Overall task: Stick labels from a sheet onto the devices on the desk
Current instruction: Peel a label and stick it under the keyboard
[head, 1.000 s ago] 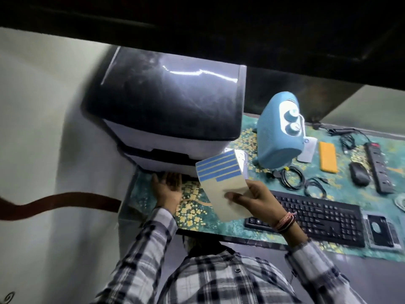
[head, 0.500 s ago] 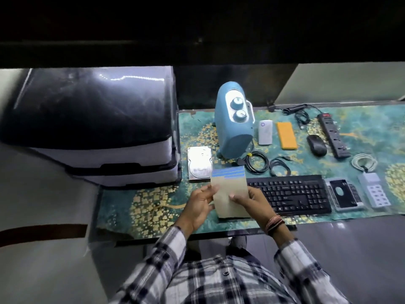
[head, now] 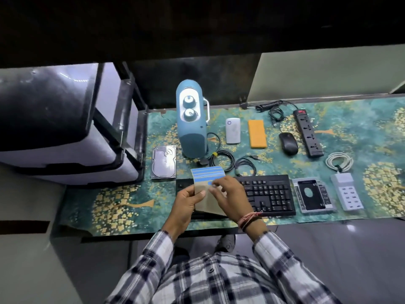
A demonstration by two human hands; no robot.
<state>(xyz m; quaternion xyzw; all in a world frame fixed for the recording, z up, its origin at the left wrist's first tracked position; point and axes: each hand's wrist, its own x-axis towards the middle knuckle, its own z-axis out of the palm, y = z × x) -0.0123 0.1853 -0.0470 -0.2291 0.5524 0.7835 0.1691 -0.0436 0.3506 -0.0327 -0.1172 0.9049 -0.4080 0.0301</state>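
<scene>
Label sheet (head: 207, 175): matt tan paper backing, smooth blue strips across its top. Desk mat (head: 122, 200): cloth-like, matt, teal with gold print. Hard drive (head: 164, 162): bare metal, glossy, mirror-bright. Heater (head: 191, 126): smooth blue plastic, slight sheen, white panel. Keyboard (head: 268, 195): matt black plastic. Mouse (head: 288, 143): black plastic, faint gloss. Power strip (head: 308, 132): black plastic, matt. Printer (head: 54, 119): glossy dark lid, pale plastic body. Shirt sleeve (head: 282, 257): woven checked cloth.

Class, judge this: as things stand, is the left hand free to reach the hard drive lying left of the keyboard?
Probably not yet. The left hand grips the label sheet, so it is busy, though the path to the hard drive looks open.
</scene>
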